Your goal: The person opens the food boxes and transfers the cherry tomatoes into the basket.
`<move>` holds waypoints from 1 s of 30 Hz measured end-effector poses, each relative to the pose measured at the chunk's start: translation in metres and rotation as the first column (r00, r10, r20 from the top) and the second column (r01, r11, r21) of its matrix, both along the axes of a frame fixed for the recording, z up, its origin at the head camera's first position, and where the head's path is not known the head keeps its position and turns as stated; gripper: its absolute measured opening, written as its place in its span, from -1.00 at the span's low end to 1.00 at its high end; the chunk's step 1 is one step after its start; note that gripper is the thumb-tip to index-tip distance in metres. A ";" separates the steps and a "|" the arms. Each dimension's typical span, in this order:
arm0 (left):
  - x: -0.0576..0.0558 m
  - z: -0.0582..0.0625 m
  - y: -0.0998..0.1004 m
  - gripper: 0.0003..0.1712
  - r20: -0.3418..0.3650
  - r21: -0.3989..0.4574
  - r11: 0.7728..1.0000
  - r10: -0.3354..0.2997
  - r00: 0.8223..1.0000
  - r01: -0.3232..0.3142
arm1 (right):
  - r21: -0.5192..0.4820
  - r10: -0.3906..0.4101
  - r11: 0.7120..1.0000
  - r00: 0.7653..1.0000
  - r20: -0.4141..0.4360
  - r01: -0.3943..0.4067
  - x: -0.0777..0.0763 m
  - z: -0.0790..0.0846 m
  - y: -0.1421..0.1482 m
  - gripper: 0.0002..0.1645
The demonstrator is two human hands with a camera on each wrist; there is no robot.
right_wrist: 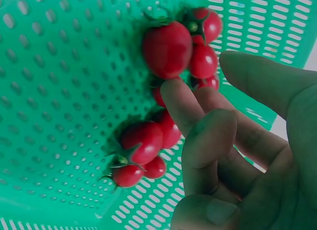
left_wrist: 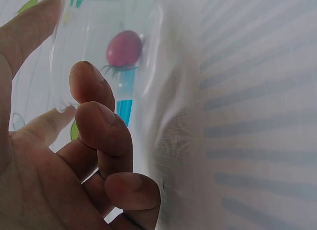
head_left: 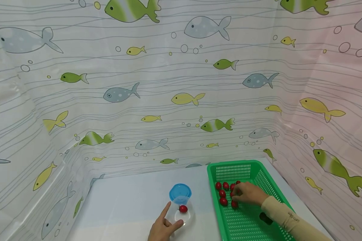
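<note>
My left hand (head_left: pixel 164 227) holds a small clear plastic container (head_left: pixel 190 214) between thumb and index finger, its other fingers curled beneath in the left wrist view. Inside that container lies one cherry tomato (head_left: pixel 183 209). Over the green basket (head_left: pixel 218 217) on the right, my right hand (head_left: pixel 249 194) reaches down among several red cherry tomatoes (head_left: pixel 222 193). In the right wrist view, a fingertip (right_wrist: pixel 173 88) is at the lower edge of a large tomato (right_wrist: pixel 167 49), while the thumb stands apart near smaller tomatoes. No tomato is visibly gripped.
A blue round lid (head_left: pixel 180 191) lies just behind the clear container on the white table (head_left: pixel 123 201). Fish-patterned sheeting (head_left: pixel 157 110) surrounds the table at the back and sides. The basket's raised walls enclose the right hand's area.
</note>
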State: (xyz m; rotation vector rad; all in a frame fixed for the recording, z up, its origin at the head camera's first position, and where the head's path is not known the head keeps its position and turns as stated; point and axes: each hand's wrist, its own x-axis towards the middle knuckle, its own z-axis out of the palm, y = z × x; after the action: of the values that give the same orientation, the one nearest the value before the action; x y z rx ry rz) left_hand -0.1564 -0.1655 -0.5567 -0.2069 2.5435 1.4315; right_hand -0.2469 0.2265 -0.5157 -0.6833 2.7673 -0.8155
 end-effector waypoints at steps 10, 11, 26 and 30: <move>0.000 0.001 0.000 0.29 0.009 -0.002 1.000 0.007 1.000 -0.007 | -0.026 -0.006 1.000 0.998 -0.056 0.004 0.006 0.029 -0.021 -0.85; 0.000 0.001 0.000 0.29 0.011 0.001 1.000 0.007 1.000 -0.007 | -0.025 -0.006 1.000 0.998 -0.067 0.004 0.007 0.032 -0.023 -0.83; 0.000 0.001 -0.001 0.29 -0.004 0.009 1.000 -0.003 1.000 0.003 | -0.108 0.061 0.991 0.979 -0.195 -0.084 0.024 0.061 -0.065 -0.81; 0.000 0.000 -0.001 0.28 -0.008 0.007 1.000 -0.010 1.000 0.010 | -0.123 0.057 0.989 0.979 -0.198 -0.083 0.027 0.065 -0.075 -0.82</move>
State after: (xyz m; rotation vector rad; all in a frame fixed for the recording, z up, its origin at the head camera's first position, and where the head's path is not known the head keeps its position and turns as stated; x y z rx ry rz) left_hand -0.1566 -0.1667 -0.5564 -0.1881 2.5415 1.4408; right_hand -0.2202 0.1516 -0.4511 -0.9256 2.8595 -0.9708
